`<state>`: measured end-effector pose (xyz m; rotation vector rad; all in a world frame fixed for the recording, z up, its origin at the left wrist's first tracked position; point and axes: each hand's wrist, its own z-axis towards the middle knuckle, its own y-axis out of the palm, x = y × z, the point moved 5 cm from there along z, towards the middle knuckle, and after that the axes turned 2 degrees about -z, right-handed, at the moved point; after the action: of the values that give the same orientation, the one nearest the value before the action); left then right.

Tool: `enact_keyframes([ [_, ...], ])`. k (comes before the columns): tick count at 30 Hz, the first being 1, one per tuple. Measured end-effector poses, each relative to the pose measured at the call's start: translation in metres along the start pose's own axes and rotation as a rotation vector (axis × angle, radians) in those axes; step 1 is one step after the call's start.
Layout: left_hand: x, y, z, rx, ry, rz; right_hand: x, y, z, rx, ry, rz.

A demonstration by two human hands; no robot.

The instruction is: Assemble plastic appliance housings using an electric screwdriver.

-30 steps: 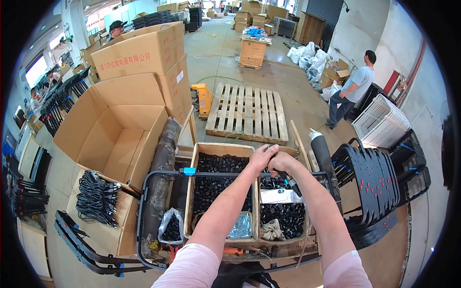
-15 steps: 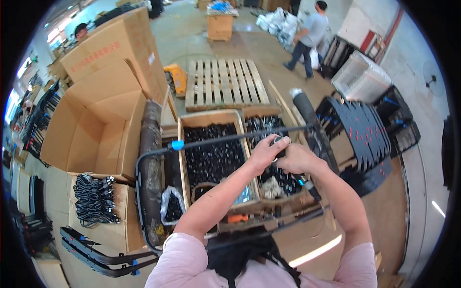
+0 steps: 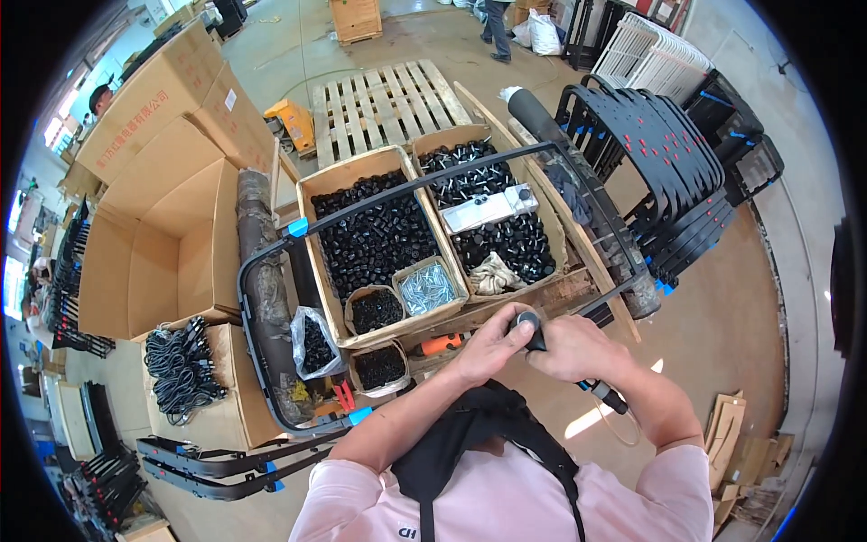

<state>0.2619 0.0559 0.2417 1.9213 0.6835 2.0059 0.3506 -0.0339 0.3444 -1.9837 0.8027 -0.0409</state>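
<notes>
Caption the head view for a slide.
Both hands, left hand and right hand, grip a black tube end beside boxes of black caps.

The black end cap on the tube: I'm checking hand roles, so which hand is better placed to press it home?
Left, probably: the left hand already covers the end cap, while the right hand grips the tube.

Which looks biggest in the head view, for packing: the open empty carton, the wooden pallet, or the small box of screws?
1. Open carton
2. Wooden pallet, farther away, so unsure
3. Box of screws
</notes>
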Motion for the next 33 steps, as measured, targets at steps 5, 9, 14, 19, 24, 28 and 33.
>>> enact_keyframes([
  [5,-0.008,0.016,-0.01,0.031,0.025,-0.001,0.01,0.013,-0.017,0.011,-0.014,0.024],
  [9,-0.015,0.024,-0.02,0.087,0.064,0.034,0.011,0.018,-0.027,0.011,-0.037,0.034],
  [14,-0.017,0.032,-0.026,0.144,0.12,0.086,0.015,0.029,-0.036,0.055,-0.078,0.047],
  [19,-0.026,0.035,-0.036,0.136,0.123,0.104,0.019,0.041,-0.037,0.074,-0.09,0.054],
  [24,-0.023,0.036,-0.036,0.16,0.111,0.155,0.02,0.045,-0.036,0.106,-0.059,0.066],
  [28,-0.024,0.037,-0.037,0.16,0.156,0.168,0.019,0.047,-0.039,0.107,-0.051,0.046],
  [33,-0.044,0.027,-0.037,0.179,0.245,0.232,0.026,0.064,-0.031,0.111,0.007,0.068],
])
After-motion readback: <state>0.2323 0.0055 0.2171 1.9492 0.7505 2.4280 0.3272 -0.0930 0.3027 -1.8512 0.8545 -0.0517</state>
